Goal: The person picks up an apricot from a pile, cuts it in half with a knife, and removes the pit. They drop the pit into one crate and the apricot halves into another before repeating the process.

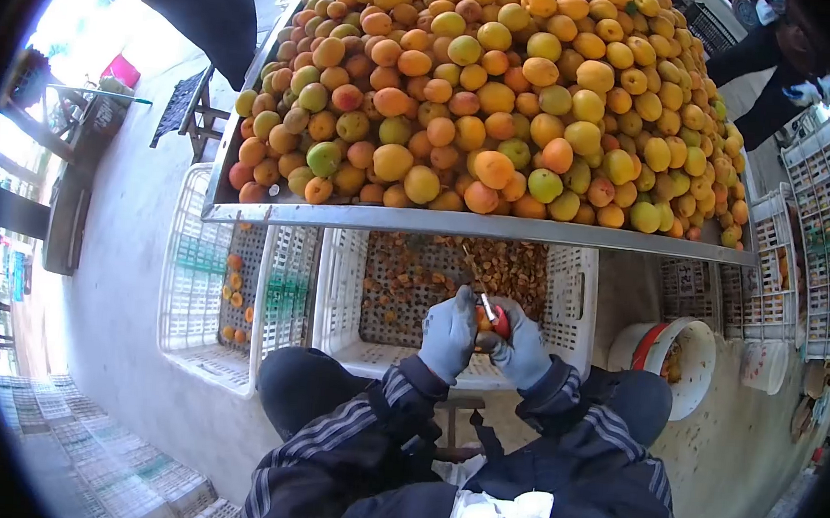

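While the right hand [521,348] clutches a red-handled tool [500,321], its metal end [487,305] pointing far, the left hand [449,336] grasps an apricot [483,319] just left of the tool.

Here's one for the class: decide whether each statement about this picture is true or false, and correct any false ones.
1. The left hand and the right hand both wear gloves. True.
2. The big fruit heap lies directly on the floor. False: it sits in a metal-edged tray raised above the crates.
3. The right hand holds a red tool. True.
4. The bucket with a red band stands on the person's left. False: that bucket is on the right.
5. The white crate just beyond the hands contains fruit pieces. True.
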### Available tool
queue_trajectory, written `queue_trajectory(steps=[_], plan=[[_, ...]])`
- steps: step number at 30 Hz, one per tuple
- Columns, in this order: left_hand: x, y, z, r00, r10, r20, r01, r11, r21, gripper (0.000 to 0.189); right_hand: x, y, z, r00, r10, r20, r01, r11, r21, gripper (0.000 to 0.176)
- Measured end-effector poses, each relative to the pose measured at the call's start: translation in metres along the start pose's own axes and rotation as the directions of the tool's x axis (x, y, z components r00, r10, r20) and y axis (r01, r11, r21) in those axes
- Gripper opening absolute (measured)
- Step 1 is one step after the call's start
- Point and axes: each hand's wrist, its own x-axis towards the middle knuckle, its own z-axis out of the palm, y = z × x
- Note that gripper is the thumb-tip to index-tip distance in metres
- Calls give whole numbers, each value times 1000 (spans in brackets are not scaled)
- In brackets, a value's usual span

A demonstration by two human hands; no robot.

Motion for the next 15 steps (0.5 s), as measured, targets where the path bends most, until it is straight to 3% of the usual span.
queue_trajectory(steps=[1, 2, 3, 4, 5, 7, 10, 11, 12, 15], plan=[[0, -3, 1, 1000, 3, -5, -3, 1000, 0, 57, -2, 0, 10, 998, -14, -57, 21, 991, 132, 48], [-2, -7, 3, 986, 136, -95, -133, 991, 32, 52, -3, 1, 16, 993, -21, -113, 50, 964, 262, 46], [-4, -12, 4, 949, 262, -174, -252, 965, 76, 46, -4, 2, 19, 991, -27, -128, 57, 969, 238, 46], [-3, -13, 2, 951, 255, -172, -246, 966, 76, 46, -8, 1, 22, 992, -20, -127, 51, 969, 242, 46], [0, -13, -1, 933, 315, -177, -304, 949, 84, 43, -13, -2, 23, 984, 145, -100, -103, 932, 348, 47], [1, -19, 1, 845, 497, -197, -466, 866, 182, 35, -15, 0, 28, 964, 236, -120, -164, 890, 426, 49], [2, -27, -3, 849, 522, -86, -493, 839, 233, 33, -16, 6, 44, 939, 275, -208, -113, 815, 568, 50], [3, -20, -6, 889, 455, -59, -439, 880, 182, 36, -21, -10, 32, 910, 412, -49, -316, 764, 563, 50], [1, -23, -5, 891, 451, -57, -435, 882, 181, 36, -21, -10, 35, 908, 416, -49, -319, 762, 564, 50], [6, -21, -1, 886, 461, -41, -450, 879, 158, 40, -16, -3, 31, 933, 304, -191, -171, 845, 506, 43]])
